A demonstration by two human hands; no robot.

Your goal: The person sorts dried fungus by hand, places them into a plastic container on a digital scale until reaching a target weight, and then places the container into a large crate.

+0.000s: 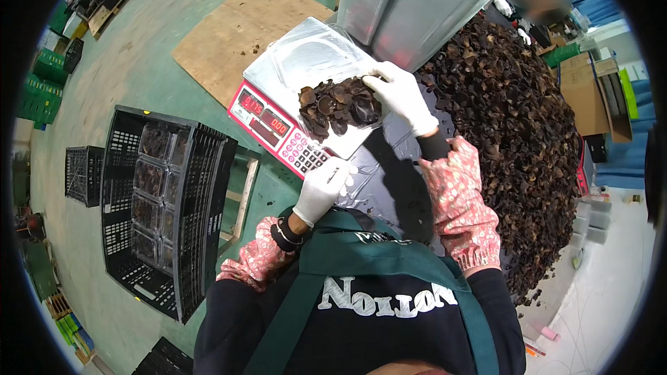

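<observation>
A loose heap of dark brown wood ear mushrooms [335, 105] lies on the steel pan [278, 62] of a red-and-white electronic scale [240, 119]; a clear container edge seems to show around it. At the heap's right side is my right hand [401, 97] in a white glove, its thumb and fingers closing on the mushrooms at the edge. My left hand [321, 189], also gloved in white, is beside the scale's keypad [306, 154] with its fingers curled together. Whatever might be inside those fingers is hidden. Both my forearms wear pink flowered sleeves.
A large mound of wood ears [500, 146] covers the table to the right. To the left, a black crate [187, 215] holds several filled clear boxes. Tall grey metal panels [424, 7] stand behind the scale. Beyond the mound is another person with white-gloved hands [504, 5].
</observation>
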